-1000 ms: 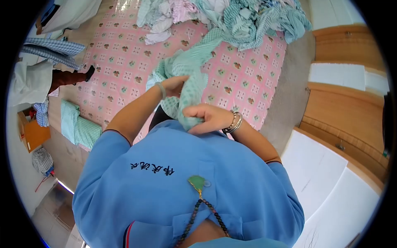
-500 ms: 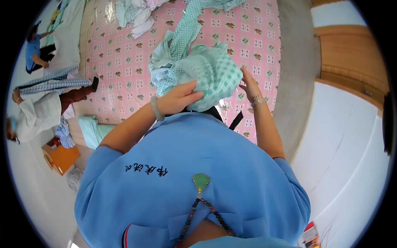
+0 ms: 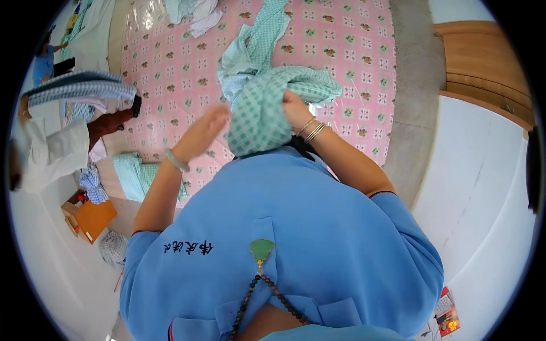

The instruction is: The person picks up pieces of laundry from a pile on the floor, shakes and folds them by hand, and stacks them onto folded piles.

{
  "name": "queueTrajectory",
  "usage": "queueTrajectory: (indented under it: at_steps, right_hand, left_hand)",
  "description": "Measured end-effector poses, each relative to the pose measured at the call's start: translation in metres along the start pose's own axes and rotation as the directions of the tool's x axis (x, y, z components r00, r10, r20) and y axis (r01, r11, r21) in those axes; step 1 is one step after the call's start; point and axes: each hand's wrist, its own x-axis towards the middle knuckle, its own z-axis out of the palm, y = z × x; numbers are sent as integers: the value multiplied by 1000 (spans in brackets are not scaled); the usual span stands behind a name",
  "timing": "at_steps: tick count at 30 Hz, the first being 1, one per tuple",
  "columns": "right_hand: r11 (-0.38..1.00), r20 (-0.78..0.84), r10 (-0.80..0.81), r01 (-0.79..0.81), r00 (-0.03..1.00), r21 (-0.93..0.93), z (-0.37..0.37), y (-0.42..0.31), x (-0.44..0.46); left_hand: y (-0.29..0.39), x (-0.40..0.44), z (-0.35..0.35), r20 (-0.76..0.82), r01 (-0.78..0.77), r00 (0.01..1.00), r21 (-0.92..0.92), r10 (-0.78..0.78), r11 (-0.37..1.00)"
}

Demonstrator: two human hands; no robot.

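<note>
A green and white checked cloth [image 3: 259,116] is bunched up just in front of my body, above the pink patterned sheet [image 3: 352,68]. My right hand [image 3: 296,111] grips it at its right side, fingers closed on the fabric. To the left of the cloth is my left hand [image 3: 203,132], off the fabric and blurred by motion, so its fingers cannot be made out clearly. Behind the bunch, another length of green checked cloth [image 3: 256,48] trails up across the sheet.
Light cloths [image 3: 193,14] lie at the far edge. At left, a person in white [image 3: 60,150] handles blue checked fabric [image 3: 85,88]; another person [image 3: 42,65] is farther back. Folded green cloth [image 3: 136,176] and an orange box [image 3: 95,217] are at lower left. Wooden cabinet [image 3: 483,62] right.
My left hand has come off the cloth and moved left. My right hand has moved in and taken hold of the cloth, which has turned and bunched leftward.
</note>
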Motion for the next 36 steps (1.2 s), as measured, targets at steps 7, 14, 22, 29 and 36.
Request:
queueTrajectory:
  at_steps: [7, 14, 22, 29, 36]
  right_hand:
    - [684, 491, -46, 386, 870, -619, 133, 1, -44]
    - [779, -251, -217, 13, 943, -627, 15, 33, -37]
    - [976, -125, 216, -209, 968, 67, 34, 92, -45]
    - [981, -133, -167, 151, 977, -122, 81, 32, -59]
    - [399, 556, -72, 534, 828, -745, 182, 18, -111]
  left_hand:
    - [-43, -24, 5, 387, 593, 801, -620, -456, 515]
    - [-38, -49, -2, 232, 312, 937, -892, -261, 326]
    - [-27, -68, -9, 1, 11, 1000, -766, -15, 643]
    - [-45, -97, -58, 437, 214, 700, 626, -565, 750]
    - [-39, -101, -16, 424, -632, 752, 247, 504, 735]
